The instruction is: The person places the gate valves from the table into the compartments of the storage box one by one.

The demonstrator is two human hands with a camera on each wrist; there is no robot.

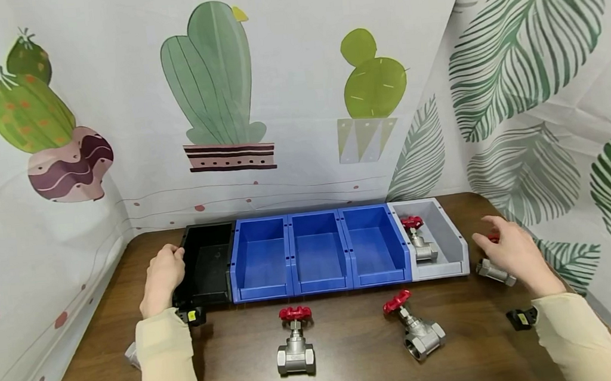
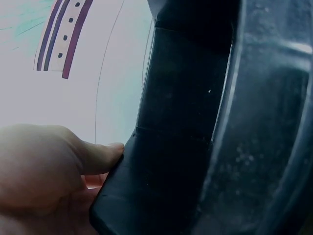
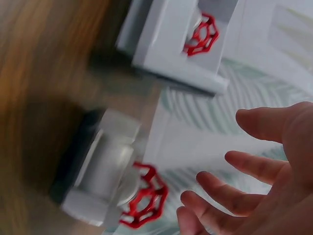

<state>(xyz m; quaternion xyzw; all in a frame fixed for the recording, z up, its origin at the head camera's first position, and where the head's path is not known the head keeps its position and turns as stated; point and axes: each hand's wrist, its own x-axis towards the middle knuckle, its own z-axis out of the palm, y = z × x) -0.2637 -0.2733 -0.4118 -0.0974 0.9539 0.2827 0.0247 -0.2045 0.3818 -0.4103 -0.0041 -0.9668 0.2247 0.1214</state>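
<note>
My left hand (image 1: pixel 164 276) is at the left side of the black bin (image 1: pixel 206 297). In the left wrist view its thumb (image 2: pixel 108 155) lies on the bin's rim, with the other fingers mostly hidden outside the wall. My right hand (image 1: pixel 512 252) hovers over a metal valve (image 1: pixel 495 272) with a red handwheel, at the right of the grey bin (image 1: pixel 441 271). Its fingers are spread and relaxed in the right wrist view, apart from the valve's red handwheel (image 3: pixel 146 198). Another valve (image 1: pixel 422 247) lies inside the grey bin.
Three blue bins (image 1: pixel 321 286) stand in a row between the black and grey ones. Two more red-wheeled valves, one upright in view (image 1: pixel 295 350) and one slanted (image 1: pixel 419 331), lie in front. A grey metal piece (image 1: pixel 132 355) is partly hidden by the left sleeve.
</note>
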